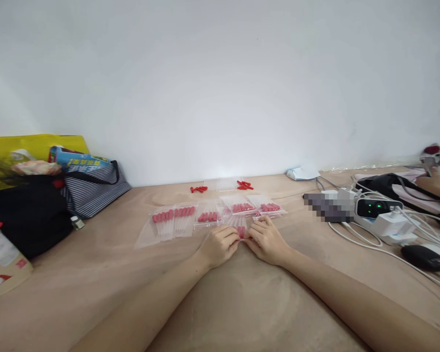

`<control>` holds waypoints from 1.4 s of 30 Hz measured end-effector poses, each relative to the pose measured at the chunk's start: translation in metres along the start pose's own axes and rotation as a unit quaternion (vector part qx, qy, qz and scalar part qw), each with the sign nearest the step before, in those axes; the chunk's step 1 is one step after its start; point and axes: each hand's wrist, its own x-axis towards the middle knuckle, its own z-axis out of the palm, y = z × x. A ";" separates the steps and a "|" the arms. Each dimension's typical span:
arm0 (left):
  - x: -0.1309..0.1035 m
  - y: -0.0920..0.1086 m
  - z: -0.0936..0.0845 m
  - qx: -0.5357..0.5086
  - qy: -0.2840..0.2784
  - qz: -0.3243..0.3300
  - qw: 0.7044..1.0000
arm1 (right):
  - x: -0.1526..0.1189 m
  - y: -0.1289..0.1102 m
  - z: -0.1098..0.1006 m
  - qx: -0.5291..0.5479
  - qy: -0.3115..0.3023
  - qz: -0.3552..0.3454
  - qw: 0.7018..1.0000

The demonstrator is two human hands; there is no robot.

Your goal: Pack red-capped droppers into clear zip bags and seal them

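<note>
Both hands meet at a small clear zip bag with red-tipped, dropper-like clear tubes inside. My left hand pinches the bag's near left edge, fingers curled. My right hand grips the near right edge the same way, its fingertips partly hidden. Beyond them lie further bags of red-tipped tubes: a left bag, a middle bag, a back bag and a right bag. Near the wall are a loose group of red caps and another red cluster.
On the left stand a striped bag, a black bag, a small bottle and a plastic jar. Cables, a device with green lights and a black mouse-like object crowd the right. Another person's hand holds a phone there.
</note>
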 end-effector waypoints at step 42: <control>-0.018 0.010 -0.049 -0.445 0.015 -0.571 0.690 | -0.007 -0.008 -0.013 0.198 -0.081 0.071 0.974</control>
